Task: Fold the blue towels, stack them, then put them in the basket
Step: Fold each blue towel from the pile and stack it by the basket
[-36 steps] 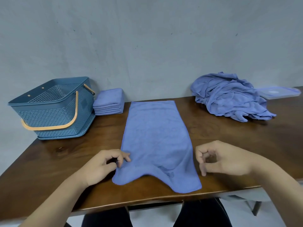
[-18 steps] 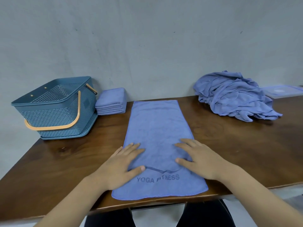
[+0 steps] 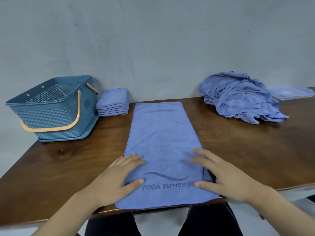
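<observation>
A long blue towel (image 3: 162, 142) printed YOGA FITNESS lies flat from the counter's (image 3: 255, 150) near edge toward its far edge, with the left hand (image 3: 117, 179) and right hand (image 3: 221, 176) pressed palm-down on its near end, fingers (image 3: 134, 159) spread apart, gripping nothing.

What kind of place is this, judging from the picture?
Probably a plain workroom set up for folding: a bare wooden table against a grey wall, with a basket and piled towels.
</observation>
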